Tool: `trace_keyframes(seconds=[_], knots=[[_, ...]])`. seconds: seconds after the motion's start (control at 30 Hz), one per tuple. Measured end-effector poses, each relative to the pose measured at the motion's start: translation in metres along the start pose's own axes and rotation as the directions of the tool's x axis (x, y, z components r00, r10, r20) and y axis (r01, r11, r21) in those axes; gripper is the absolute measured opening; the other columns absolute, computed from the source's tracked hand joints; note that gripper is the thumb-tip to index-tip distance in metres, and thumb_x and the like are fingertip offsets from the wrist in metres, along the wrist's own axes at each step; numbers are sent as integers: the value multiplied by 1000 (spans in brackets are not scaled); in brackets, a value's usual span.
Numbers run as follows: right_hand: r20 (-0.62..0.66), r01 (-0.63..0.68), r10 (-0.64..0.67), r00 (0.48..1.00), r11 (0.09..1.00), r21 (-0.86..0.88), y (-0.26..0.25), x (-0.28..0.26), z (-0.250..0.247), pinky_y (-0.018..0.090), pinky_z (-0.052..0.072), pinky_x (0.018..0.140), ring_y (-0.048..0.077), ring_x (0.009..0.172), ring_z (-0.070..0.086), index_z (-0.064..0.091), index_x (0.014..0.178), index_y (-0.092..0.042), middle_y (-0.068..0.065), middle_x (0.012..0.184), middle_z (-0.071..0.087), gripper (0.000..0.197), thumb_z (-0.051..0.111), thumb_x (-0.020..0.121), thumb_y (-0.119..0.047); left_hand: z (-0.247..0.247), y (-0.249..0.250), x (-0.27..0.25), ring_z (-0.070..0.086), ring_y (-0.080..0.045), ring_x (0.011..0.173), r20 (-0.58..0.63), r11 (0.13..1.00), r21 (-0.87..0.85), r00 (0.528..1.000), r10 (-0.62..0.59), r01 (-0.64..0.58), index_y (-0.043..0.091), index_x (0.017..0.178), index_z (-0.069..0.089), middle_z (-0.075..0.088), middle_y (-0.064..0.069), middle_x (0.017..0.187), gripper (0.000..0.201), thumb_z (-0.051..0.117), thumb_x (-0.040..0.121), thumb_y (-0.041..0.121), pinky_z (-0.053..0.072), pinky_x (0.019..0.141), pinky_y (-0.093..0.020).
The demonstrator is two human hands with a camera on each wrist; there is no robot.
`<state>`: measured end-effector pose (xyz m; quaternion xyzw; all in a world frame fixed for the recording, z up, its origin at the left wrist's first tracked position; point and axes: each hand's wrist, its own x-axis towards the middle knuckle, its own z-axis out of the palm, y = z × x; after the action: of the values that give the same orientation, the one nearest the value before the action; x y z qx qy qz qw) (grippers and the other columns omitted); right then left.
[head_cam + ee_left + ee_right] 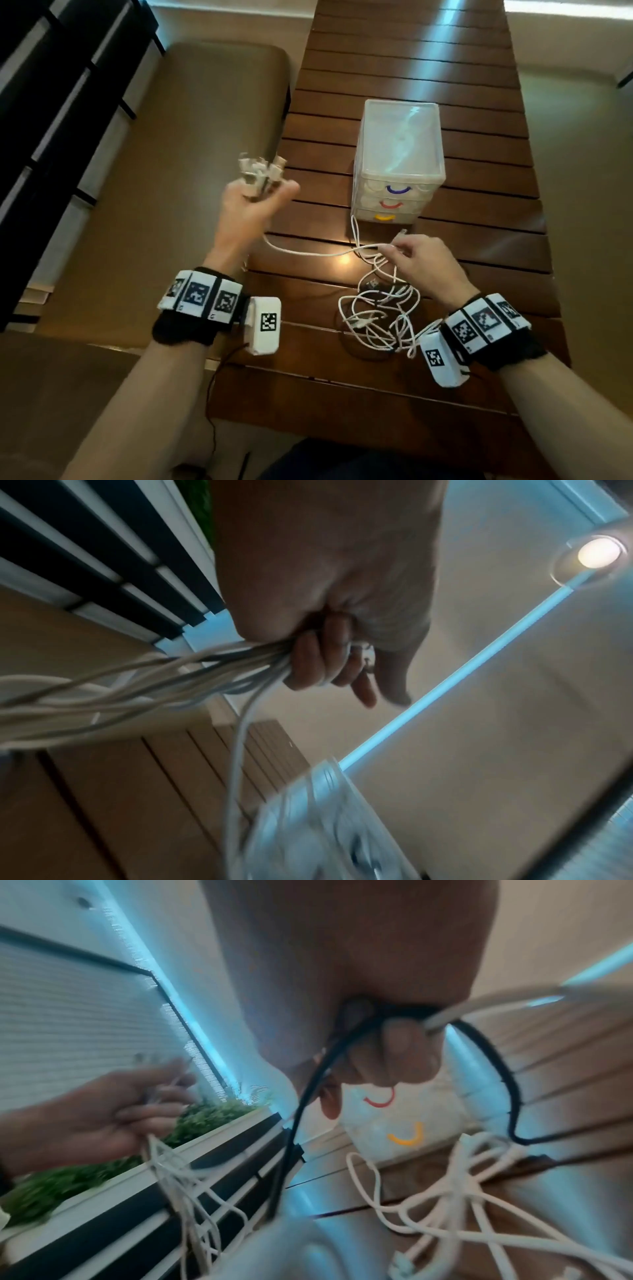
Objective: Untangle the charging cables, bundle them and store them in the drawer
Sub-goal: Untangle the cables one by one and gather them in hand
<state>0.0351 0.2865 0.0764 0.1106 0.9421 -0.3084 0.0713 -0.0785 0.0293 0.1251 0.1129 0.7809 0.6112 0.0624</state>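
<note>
My left hand [255, 202] is raised over the table's left edge and grips a bunch of white cable ends [262, 171], plugs pointing up; the cords [137, 685] trail from my fist. One white cable [308, 253] runs from it across to my right hand [416, 255], which pinches a white cable and a black cable [298, 1118] just in front of the drawer unit. A tangle of white cables [380, 318] lies on the table below my right hand. The clear plastic drawer unit [400, 154] has three drawers, all closed, with blue, red and yellow handles.
A dark slatted wooden table [428, 68] stretches away from me. A brown padded bench [191, 137] runs along its left side. A thin black wire [214, 394] hangs off the near table edge. A planter with greenery [103, 1164] lies beyond the bench.
</note>
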Motion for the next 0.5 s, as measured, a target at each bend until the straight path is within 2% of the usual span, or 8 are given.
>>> trace_keyframes(seconds=[0.07, 0.13, 0.2, 0.23, 0.3, 0.37, 0.43, 0.5], knots=[[-86, 47, -57, 995, 992, -115, -17, -1, 2, 28, 39, 61, 12, 68, 59, 69, 82, -25, -7, 72, 66, 29, 56, 97, -46, 32, -2, -13, 68, -7, 79, 140, 994, 102, 990, 22, -37, 16, 88, 77, 73, 9, 84, 6, 77, 86, 22, 54, 73, -26], [-105, 135, -149, 983, 982, -130, -37, -4, 8, 29, 43, 63, 15, 75, 63, 72, 92, -25, -5, 80, 70, 24, 57, 97, -43, 61, -7, -28, 69, -11, 91, 174, 991, 124, 984, 36, -58, 13, 100, 76, 74, 2, 98, 16, 71, 90, 25, 55, 81, -34], [-121, 173, -173, 977, 985, -15, -48, -6, 14, 30, 48, 70, 17, 87, 67, 73, 103, -24, -4, 93, 75, 19, 59, 96, -35, 80, -10, -39, 68, -11, 96, 176, 991, 125, 984, 16, -39, 14, 108, 74, 73, 1, 103, 21, 64, 94, 26, 55, 84, -38], [-138, 177, -167, 976, 982, 66, -50, -7, 17, 30, 49, 73, 16, 89, 67, 73, 102, -23, -4, 95, 75, 16, 60, 95, -30, 83, -11, -43, 69, -12, 96, 195, 989, 148, 981, -8, -21, 16, 110, 73, 74, 2, 103, 24, 62, 95, 30, 56, 84, -41], [-166, 187, -160, 973, 969, 161, -50, -10, 20, 23, 45, 68, 13, 81, 65, 70, 91, -25, -8, 88, 73, 10, 61, 93, -21, 84, -11, -46, 70, -19, 92, 246, 973, 231, 965, -89, 30, 17, 103, 75, 75, 0, 96, 33, 57, 94, 43, 56, 78, -43], [-138, 187, -160, 977, 959, 213, -47, -15, 24, 23, 45, 65, 8, 74, 63, 68, 87, -28, -11, 82, 71, 13, 61, 93, -18, 81, -8, -47, 69, -26, 86, 296, 940, 339, 944, -146, 39, 16, 91, 75, 74, -4, 87, 37, 54, 96, 46, 55, 72, -43], [-79, 179, -164, 983, 947, 265, -46, -20, 27, 27, 47, 65, 3, 70, 63, 68, 87, -26, -12, 79, 70, 13, 61, 93, -16, 77, -1, -45, 67, -25, 81, 372, 871, 489, 913, -166, -41, 19, 76, 69, 72, -2, 80, 36, 51, 99, 41, 54, 70, -42], [-52, 182, -174, 983, 958, 223, -43, -24, 27, 30, 47, 66, 9, 74, 65, 69, 93, -19, -8, 82, 71, 8, 60, 94, -21, 72, 9, -43, 65, -27, 79, 422, 755, 639, 887, -186, -146, 22, 68, 62, 69, -2, 76, 34, 51, 99, 33, 49, 66, -37]])
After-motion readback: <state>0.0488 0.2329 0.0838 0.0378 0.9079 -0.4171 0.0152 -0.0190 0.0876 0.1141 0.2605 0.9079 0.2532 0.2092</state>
